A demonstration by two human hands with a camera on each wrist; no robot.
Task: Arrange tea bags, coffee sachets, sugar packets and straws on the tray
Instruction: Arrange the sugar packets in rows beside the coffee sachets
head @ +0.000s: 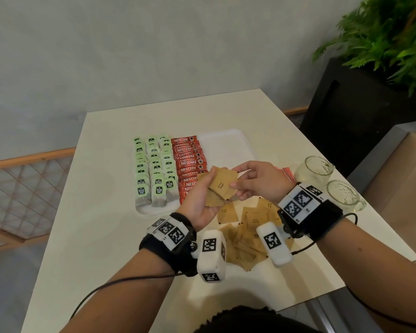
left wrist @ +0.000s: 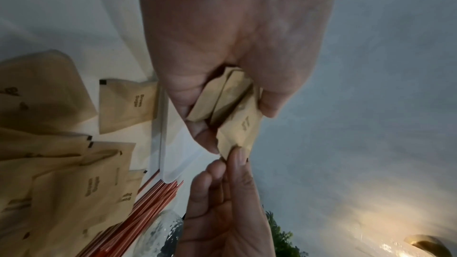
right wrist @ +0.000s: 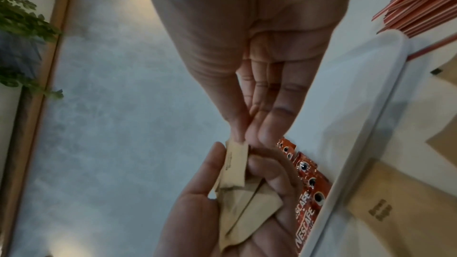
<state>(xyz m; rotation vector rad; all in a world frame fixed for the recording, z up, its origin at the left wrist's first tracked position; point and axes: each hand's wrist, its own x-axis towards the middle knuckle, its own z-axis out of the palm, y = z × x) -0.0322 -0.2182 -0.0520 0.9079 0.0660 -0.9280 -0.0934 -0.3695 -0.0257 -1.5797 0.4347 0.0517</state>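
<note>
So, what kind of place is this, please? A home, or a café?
Probably a café or hotel lounge, though I cannot be sure. A white table holds a serving tray with rows of tea bags and coffee sachets; a padded bench and a potted plant stand beside it.

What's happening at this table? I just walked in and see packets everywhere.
A person is laying out drink supplies on a white tray. Green tea bags and red coffee sachets already fill its left part in rows. The left hand holds a few brown sugar packets, and the right hand pinches the top one. More sugar packets lie loose on the table, with straws and two glass jars at the right.
</note>
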